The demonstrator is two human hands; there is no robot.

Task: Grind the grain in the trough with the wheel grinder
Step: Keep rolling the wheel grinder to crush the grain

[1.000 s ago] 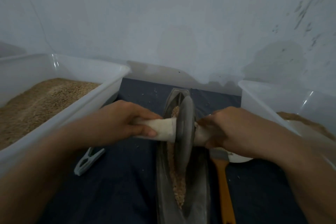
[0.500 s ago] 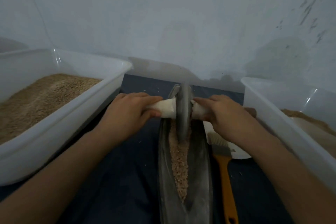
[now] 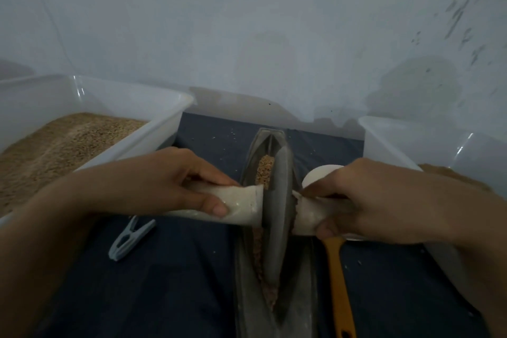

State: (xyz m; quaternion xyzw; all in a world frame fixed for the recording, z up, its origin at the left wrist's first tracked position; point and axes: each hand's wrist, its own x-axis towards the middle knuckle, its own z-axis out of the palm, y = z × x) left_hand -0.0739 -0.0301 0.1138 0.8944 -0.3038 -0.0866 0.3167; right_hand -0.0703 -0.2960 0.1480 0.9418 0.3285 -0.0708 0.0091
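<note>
The wheel (image 3: 277, 217), both hands (image 3: 175, 186) (image 3: 365, 200) clamped on its handle, was drawn nearward over the grain (image 3: 264, 170); grinding continued.

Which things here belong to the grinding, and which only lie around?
In use: left hand, right hand, wheel with its handle, trough, grain.

Lying about: clothespin, brush, left tub, right tub.

Grain-processing corner: grain bin (image 3: 153, 129), stained wall (image 3: 274, 22).
</note>
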